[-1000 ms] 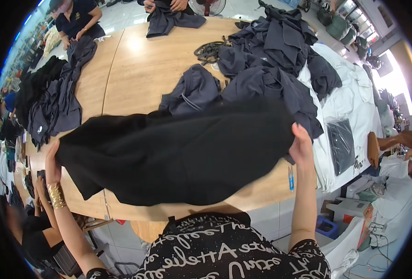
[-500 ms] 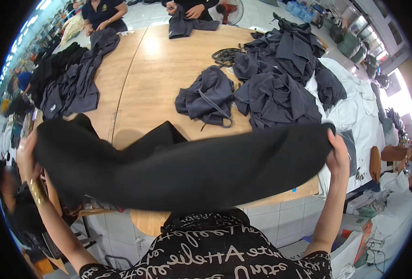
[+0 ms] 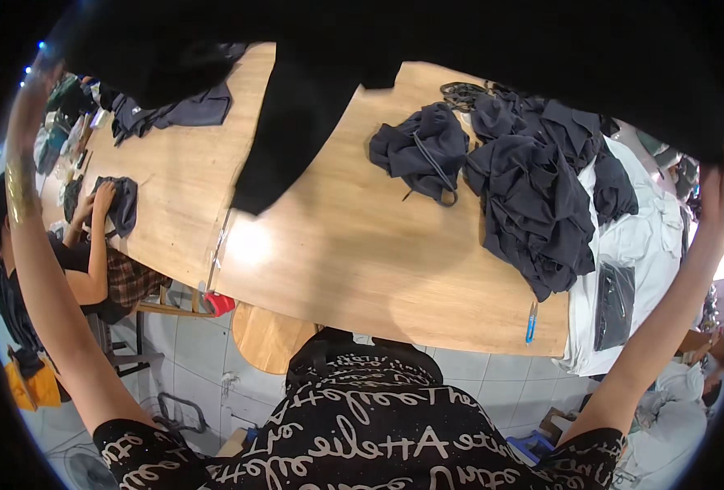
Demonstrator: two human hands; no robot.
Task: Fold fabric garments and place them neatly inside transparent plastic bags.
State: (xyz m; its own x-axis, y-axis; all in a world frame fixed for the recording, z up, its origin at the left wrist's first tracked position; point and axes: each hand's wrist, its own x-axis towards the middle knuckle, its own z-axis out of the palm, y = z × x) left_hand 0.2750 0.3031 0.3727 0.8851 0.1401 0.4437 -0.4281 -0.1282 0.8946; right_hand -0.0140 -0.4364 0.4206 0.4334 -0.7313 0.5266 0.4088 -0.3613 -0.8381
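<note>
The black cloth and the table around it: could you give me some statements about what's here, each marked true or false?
1. The left hand and right hand hold the black cloth up above the table. True.
2. The gold bracelet is on the wearer's right arm. False: the gold bracelet is on the left arm.
3. The blue snips lie on the floor. False: the blue snips lie on the table, near its front edge.
4. A dark flat packet lies on white fabric. True.
</note>
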